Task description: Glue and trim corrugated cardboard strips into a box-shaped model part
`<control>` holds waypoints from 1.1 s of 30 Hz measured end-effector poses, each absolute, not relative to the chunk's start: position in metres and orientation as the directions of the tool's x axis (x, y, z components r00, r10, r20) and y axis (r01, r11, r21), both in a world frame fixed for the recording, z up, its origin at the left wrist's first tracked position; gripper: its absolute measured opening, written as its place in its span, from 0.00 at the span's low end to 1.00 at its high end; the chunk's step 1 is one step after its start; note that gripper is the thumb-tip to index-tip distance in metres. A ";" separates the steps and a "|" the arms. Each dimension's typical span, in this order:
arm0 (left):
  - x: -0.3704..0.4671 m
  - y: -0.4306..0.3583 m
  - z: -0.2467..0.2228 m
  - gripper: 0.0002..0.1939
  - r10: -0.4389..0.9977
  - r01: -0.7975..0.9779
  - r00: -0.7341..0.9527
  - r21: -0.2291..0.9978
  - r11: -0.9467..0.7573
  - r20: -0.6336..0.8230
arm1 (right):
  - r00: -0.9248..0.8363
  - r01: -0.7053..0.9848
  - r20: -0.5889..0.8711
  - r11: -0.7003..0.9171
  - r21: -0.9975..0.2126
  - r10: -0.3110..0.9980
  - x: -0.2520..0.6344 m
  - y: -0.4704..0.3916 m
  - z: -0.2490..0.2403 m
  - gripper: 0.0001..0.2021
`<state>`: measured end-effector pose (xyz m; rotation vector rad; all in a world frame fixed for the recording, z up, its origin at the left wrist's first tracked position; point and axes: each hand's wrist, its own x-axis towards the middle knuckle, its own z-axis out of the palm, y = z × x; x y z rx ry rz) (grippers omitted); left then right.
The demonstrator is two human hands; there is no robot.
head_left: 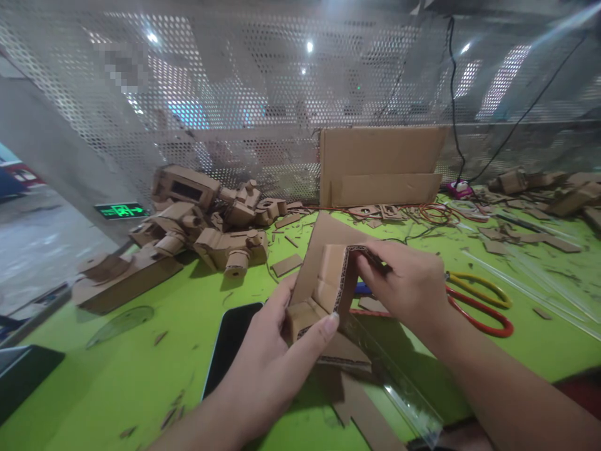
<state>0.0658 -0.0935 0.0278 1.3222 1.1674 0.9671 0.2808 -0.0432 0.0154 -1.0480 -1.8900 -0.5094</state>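
Observation:
A folded piece of corrugated cardboard [331, 272] is held up between both hands above the green table. My left hand [277, 360] is closed round its lower left part, the thumb lying over the cut edge. My right hand [408, 282] pinches the upper right flap, fingers tucked under the fold. Just below, a flat cardboard strip [366, 407] and a clear plastic ruler-like strip [399, 382] lie on the table. A dark-screened phone [230, 341] lies left of my left hand, partly covered by it. Scissors with red and yellow handles [483, 307] rest beyond my right wrist.
Cardboard models [230, 247] are heaped at the back left. A large cardboard sheet [382, 153] leans on the perforated metal screen [263, 75]. Orange wire [432, 213], a pink socket [459, 189] and scraps lie behind. The green table [183, 326] has small offcuts on it.

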 end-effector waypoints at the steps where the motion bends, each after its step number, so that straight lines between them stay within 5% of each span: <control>1: 0.066 -0.094 0.029 0.31 0.976 0.093 0.196 0.993 0.074 -0.091 | -0.250 0.823 0.852 0.565 -0.064 0.460 0.281 -0.043 0.015 0.10; 16: 0.057 -0.091 0.038 0.41 0.933 0.055 0.265 0.970 0.237 -0.243 | -0.273 0.776 0.890 0.631 -0.021 0.365 0.283 -0.042 0.010 0.07; 25: 0.050 -0.084 0.036 0.35 0.943 0.157 0.281 0.978 0.137 -0.177 | -0.315 0.760 0.875 0.650 0.001 0.367 0.280 -0.045 0.010 0.07; 33: 0.046 -0.077 0.029 0.45 0.909 0.142 0.398 0.987 0.071 -0.123 | -0.337 0.735 0.867 0.678 -0.001 0.367 0.276 -0.048 0.011 0.07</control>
